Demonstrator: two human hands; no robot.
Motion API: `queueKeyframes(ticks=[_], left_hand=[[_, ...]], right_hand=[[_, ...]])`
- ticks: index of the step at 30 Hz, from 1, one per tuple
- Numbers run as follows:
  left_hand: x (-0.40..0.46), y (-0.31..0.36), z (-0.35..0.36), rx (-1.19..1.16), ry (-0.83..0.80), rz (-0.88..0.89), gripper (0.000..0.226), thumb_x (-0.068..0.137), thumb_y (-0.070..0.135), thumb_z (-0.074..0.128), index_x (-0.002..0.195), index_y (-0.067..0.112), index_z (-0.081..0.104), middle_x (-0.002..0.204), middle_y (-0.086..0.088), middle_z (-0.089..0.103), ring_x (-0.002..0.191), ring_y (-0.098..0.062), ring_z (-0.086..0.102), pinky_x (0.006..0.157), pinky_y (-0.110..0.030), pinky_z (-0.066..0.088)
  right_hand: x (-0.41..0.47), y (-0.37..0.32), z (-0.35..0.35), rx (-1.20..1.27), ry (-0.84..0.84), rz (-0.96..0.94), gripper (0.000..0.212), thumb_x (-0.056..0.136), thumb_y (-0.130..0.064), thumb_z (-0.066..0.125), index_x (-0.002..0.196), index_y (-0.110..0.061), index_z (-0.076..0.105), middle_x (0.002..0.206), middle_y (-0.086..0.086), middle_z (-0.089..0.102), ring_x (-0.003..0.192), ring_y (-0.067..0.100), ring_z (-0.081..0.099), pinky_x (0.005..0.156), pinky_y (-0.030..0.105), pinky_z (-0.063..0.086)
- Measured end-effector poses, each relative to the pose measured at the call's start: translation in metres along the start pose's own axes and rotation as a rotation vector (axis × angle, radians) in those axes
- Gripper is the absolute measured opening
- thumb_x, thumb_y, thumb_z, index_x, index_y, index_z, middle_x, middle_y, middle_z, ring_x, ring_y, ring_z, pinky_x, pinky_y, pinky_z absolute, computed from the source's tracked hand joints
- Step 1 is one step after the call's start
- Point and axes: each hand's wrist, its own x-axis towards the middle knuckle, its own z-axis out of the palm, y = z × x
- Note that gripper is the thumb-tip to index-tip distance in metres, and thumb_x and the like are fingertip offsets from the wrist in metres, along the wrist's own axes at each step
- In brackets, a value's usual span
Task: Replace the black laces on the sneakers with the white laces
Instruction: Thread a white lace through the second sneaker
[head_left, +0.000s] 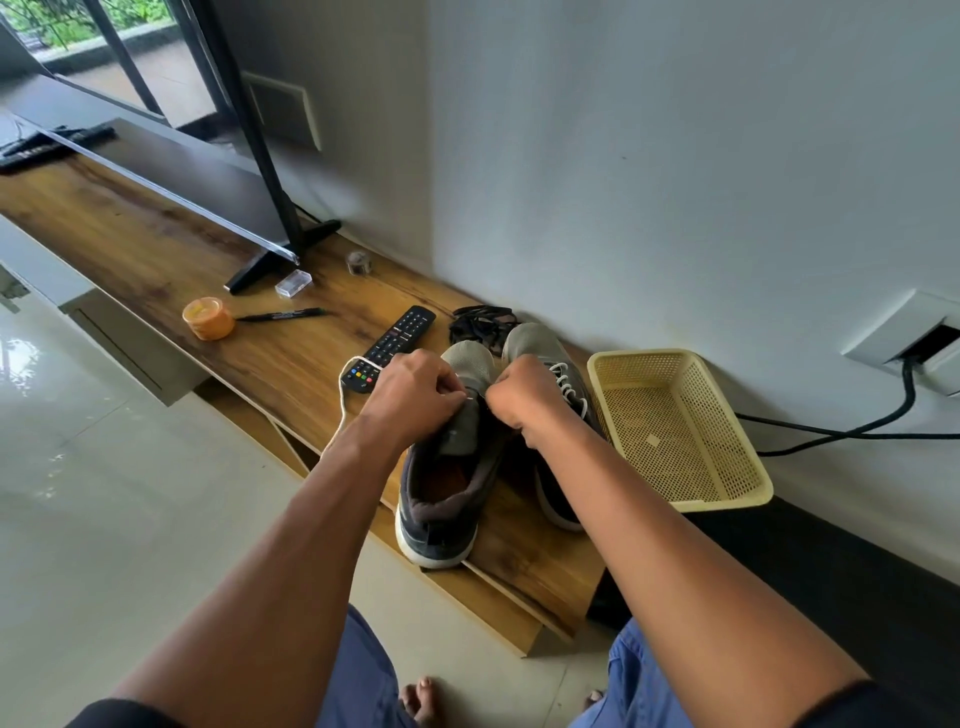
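Working over the near sneaker (447, 467), both hands meet at its grey tongue: the left hand (410, 395) has its fingers curled and pinches the tip of a white lace (344, 402) at the eyelets, while the right hand (524, 397) is closed in a fist against the shoe's other side, gripping something thin that cannot be made out clearly. That lace trails off behind the left hand, loops over the end of a remote control (389, 349) and runs down beside the left forearm. The near sneaker stands on a wooden TV bench (156, 244) with its heel at the front edge and its opening facing the camera. The second sneaker (550, 374) stands just beside it, partly hidden by the right arm, already threaded with white lacing. A heap of black laces (480, 322) lies behind the toes of both shoes, near the wall. A yellow perforated basket (680, 426) sits just right of the shoes, and an orange tub (209, 318) and a black marker (283, 315) lie further left by the TV stand foot
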Motion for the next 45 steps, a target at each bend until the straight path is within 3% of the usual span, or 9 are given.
queueKeyframes(ticks=[5, 11, 14, 18, 23, 27, 35, 42, 45], left_hand=[[-0.002, 0.006, 0.001, -0.004, 0.108, 0.051, 0.01, 0.089, 0.02, 0.072, 0.089, 0.019, 0.082, 0.087, 0.008, 0.074, 0.082, -0.009, 0.065, 0.072, -0.023, 0.047], [0.0, 0.008, 0.003, 0.007, 0.074, 0.068, 0.014, 0.085, 0.015, 0.073, 0.087, 0.023, 0.085, 0.085, 0.01, 0.078, 0.079, -0.007, 0.07, 0.076, -0.026, 0.058], [0.001, 0.008, 0.004, 0.072, 0.071, 0.044, 0.014, 0.085, 0.014, 0.074, 0.084, 0.024, 0.084, 0.084, 0.01, 0.076, 0.075, -0.008, 0.068, 0.065, -0.018, 0.049], [-0.001, 0.008, 0.006, 0.154, 0.043, 0.008, 0.013, 0.083, 0.013, 0.076, 0.08, 0.024, 0.082, 0.085, 0.004, 0.075, 0.074, -0.015, 0.07, 0.07, -0.029, 0.06], [-0.004, 0.006, 0.013, 0.162, 0.084, -0.008, 0.011, 0.082, 0.014, 0.073, 0.079, 0.022, 0.08, 0.085, 0.0, 0.073, 0.075, -0.019, 0.068, 0.065, -0.029, 0.053], [-0.006, 0.001, 0.019, 0.097, 0.109, -0.022, 0.012, 0.086, 0.019, 0.07, 0.078, 0.023, 0.077, 0.083, 0.002, 0.071, 0.077, -0.016, 0.066, 0.063, -0.028, 0.047], [-0.013, -0.004, 0.021, -0.073, 0.159, -0.046, 0.012, 0.093, 0.025, 0.071, 0.089, 0.024, 0.083, 0.091, 0.009, 0.074, 0.089, -0.011, 0.064, 0.08, -0.035, 0.053], [-0.017, 0.002, 0.028, -0.134, 0.244, -0.13, 0.012, 0.091, 0.029, 0.071, 0.087, 0.024, 0.081, 0.09, 0.006, 0.074, 0.088, -0.014, 0.065, 0.081, -0.037, 0.054], [-0.018, 0.005, 0.032, -0.127, 0.273, -0.142, 0.012, 0.091, 0.028, 0.071, 0.086, 0.025, 0.082, 0.09, 0.005, 0.076, 0.088, -0.016, 0.065, 0.082, -0.036, 0.051]], right_hand=[[0.019, 0.007, 0.012, 0.143, -0.005, 0.071, 0.02, 0.078, -0.003, 0.066, 0.095, -0.008, 0.076, 0.087, 0.012, 0.074, 0.08, 0.031, 0.072, 0.055, 0.024, 0.047], [0.03, 0.013, 0.019, 0.286, -0.01, 0.122, 0.015, 0.079, -0.001, 0.068, 0.091, -0.005, 0.077, 0.084, 0.018, 0.073, 0.072, 0.029, 0.068, 0.058, 0.03, 0.049], [0.032, 0.014, 0.021, 0.3, -0.019, 0.12, 0.012, 0.085, -0.003, 0.071, 0.096, -0.001, 0.075, 0.089, 0.019, 0.074, 0.084, 0.033, 0.073, 0.066, 0.037, 0.055], [0.034, 0.015, 0.022, 0.31, -0.007, 0.107, 0.028, 0.085, -0.012, 0.069, 0.112, -0.004, 0.072, 0.108, 0.018, 0.073, 0.102, 0.035, 0.072, 0.087, 0.044, 0.063], [0.032, 0.012, 0.021, 0.306, -0.038, 0.144, 0.025, 0.085, 0.003, 0.059, 0.106, 0.001, 0.074, 0.096, 0.021, 0.076, 0.092, 0.034, 0.074, 0.077, 0.045, 0.064], [0.033, 0.014, 0.019, 0.408, -0.051, 0.195, 0.021, 0.086, 0.001, 0.066, 0.104, -0.001, 0.076, 0.095, 0.019, 0.076, 0.08, 0.027, 0.068, 0.064, 0.033, 0.056], [0.032, 0.013, 0.017, 0.453, -0.06, 0.204, 0.026, 0.084, 0.005, 0.062, 0.106, -0.001, 0.076, 0.096, 0.02, 0.075, 0.079, 0.027, 0.067, 0.062, 0.031, 0.057], [0.026, 0.011, 0.014, 0.476, -0.062, 0.203, 0.023, 0.085, 0.001, 0.063, 0.1, -0.004, 0.079, 0.095, 0.017, 0.075, 0.078, 0.029, 0.068, 0.066, 0.037, 0.06], [0.023, 0.01, 0.016, 0.469, -0.065, 0.18, 0.027, 0.084, 0.001, 0.056, 0.099, -0.005, 0.078, 0.098, 0.019, 0.075, 0.074, 0.027, 0.062, 0.064, 0.034, 0.054]])
